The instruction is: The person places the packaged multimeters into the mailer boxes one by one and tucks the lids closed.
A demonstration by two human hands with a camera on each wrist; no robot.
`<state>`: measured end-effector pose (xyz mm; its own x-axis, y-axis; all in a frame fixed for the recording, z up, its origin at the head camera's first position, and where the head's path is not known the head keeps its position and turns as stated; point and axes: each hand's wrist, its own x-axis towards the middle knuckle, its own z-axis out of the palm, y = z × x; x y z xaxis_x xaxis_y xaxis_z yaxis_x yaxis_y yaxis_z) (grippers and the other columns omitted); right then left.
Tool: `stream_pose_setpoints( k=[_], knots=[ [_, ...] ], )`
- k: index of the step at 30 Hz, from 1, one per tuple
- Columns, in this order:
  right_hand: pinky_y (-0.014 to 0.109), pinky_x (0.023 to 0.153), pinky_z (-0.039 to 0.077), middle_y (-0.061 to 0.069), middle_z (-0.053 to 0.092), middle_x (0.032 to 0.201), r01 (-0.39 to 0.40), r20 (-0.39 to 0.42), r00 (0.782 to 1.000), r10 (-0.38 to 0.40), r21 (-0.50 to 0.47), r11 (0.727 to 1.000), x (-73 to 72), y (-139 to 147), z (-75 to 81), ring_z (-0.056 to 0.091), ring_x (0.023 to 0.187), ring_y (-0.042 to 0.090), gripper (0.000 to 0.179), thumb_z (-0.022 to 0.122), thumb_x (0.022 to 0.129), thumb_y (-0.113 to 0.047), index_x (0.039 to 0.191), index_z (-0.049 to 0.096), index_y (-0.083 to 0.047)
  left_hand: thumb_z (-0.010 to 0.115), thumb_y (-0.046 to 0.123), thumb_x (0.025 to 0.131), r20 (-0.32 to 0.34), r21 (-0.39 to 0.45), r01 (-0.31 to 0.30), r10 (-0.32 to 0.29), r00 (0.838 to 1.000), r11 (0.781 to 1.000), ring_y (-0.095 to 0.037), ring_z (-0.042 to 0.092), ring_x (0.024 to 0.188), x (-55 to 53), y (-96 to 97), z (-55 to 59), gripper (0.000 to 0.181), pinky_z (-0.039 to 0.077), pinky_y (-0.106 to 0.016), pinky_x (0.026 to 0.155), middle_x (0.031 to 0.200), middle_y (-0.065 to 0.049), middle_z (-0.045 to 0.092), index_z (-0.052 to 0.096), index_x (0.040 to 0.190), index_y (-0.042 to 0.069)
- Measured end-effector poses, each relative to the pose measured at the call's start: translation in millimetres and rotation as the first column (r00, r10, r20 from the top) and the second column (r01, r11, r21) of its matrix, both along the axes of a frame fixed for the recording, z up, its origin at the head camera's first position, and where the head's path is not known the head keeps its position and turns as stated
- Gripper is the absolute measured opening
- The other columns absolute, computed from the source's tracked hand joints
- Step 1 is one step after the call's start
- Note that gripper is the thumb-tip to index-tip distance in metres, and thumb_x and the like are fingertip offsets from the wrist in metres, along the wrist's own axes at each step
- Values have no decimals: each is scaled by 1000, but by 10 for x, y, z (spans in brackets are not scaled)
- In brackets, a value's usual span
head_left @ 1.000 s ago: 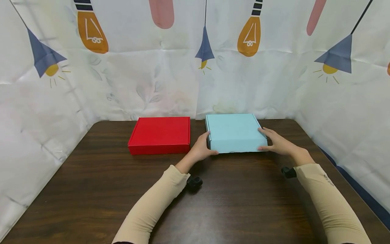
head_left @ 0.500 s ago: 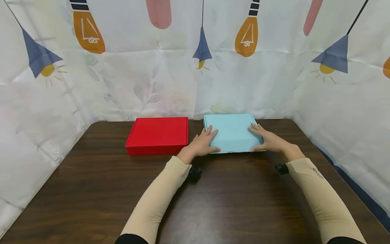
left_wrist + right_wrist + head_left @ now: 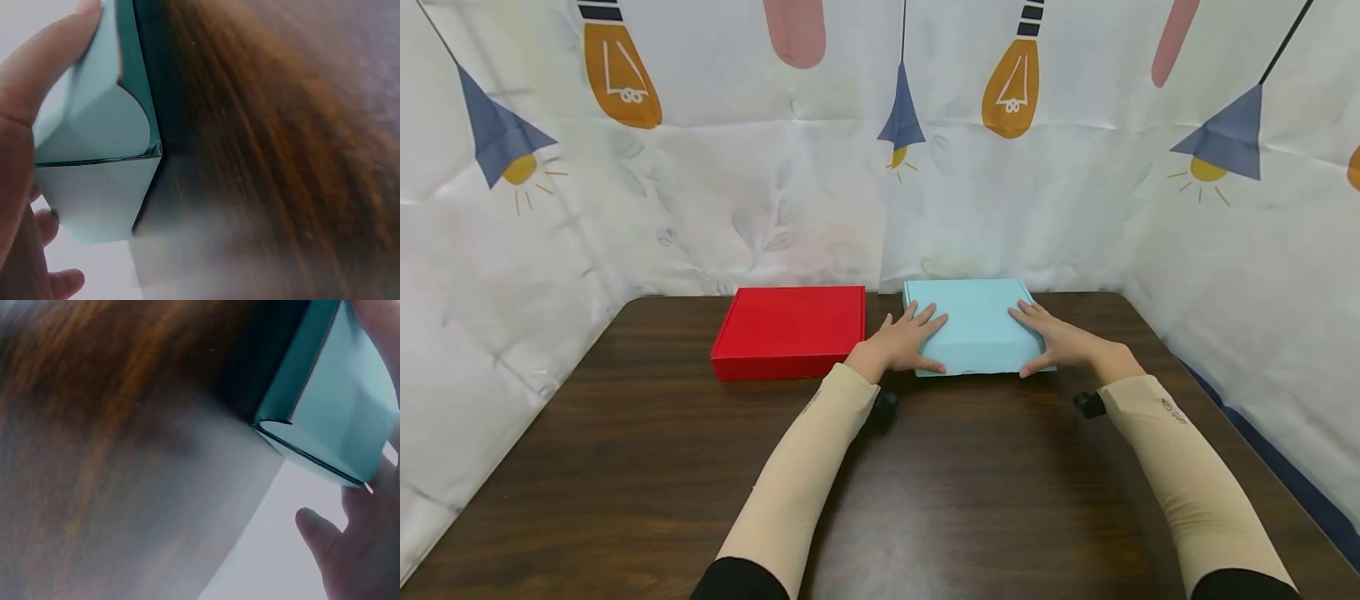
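Note:
A closed light-blue cardboard box (image 3: 976,321) lies flat at the back of the table. My left hand (image 3: 897,343) is at its left front corner, fingers spread over the side edge and thumb against the front. My right hand (image 3: 1063,342) mirrors this at the right front corner, fingertips on the lid and thumb low at the front. In the left wrist view, the thumb (image 3: 47,59) lies along the box's front flap (image 3: 106,119). The right wrist view has the front corner of the blue box (image 3: 337,400), with fingers beyond its side.
A closed red box (image 3: 793,325) lies just left of the blue one, close to my left wrist. Both stand on a dark wooden table (image 3: 955,492). A patterned white curtain (image 3: 820,183) hangs behind and along both sides.
Both hands have shifted inward from the blue box's sides, fingers now spread over its lid's edges. The two boxes have stayed in place.

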<state>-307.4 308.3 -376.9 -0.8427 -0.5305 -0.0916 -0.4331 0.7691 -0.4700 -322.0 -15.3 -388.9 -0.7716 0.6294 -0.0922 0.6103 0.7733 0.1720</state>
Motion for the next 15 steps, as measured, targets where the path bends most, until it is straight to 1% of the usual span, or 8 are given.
stream_pose_setpoints(
  k=[4, 8, 12, 15],
  knots=[
    [70, 116, 13, 27, -3, 168, 4, -33, 999, -2, 43, 999, -12, -19, -20, -9, 152, 48, 118, 88, 81, -34, 163, 11, 1, 67, 63, 91, 6, 5, -11, 11, 1000, 1000, -31, -7, 157, -16, -3, 4, 101, 11, -64, 121, 173, 0, -1, 9, 167, 28],
    [69, 115, 19, 26, -2, 168, 13, -66, 998, -8, 81, 997, 13, -49, -21, -5, 152, 49, 116, 87, 83, -35, 163, 10, 0, 65, 63, 93, 2, 2, -6, 6, 1000, 1000, -30, -9, 156, -20, -8, -9, 100, 12, -64, 121, 173, 0, -3, 6, 167, 29],
    [67, 112, 25, 27, 1, 167, 21, -105, 994, -9, 112, 994, 48, -88, -17, -2, 152, 50, 112, 85, 85, -35, 163, 12, 1, 64, 60, 94, -8, 7, 0, 0, 1000, 1000, -32, -7, 157, -15, 5, -15, 98, 14, -64, 120, 173, -2, -2, 8, 167, 27],
    [67, 113, 25, 27, 1, 167, 29, -109, 994, -14, 133, 991, 68, -116, -21, -3, 152, 48, 110, 82, 88, -35, 163, 10, 1, 64, 58, 95, -13, 8, -3, 3, 1000, 1000, -32, -6, 157, -5, 14, -19, 97, 15, -63, 120, 173, -3, -1, 9, 167, 26]
  ],
)
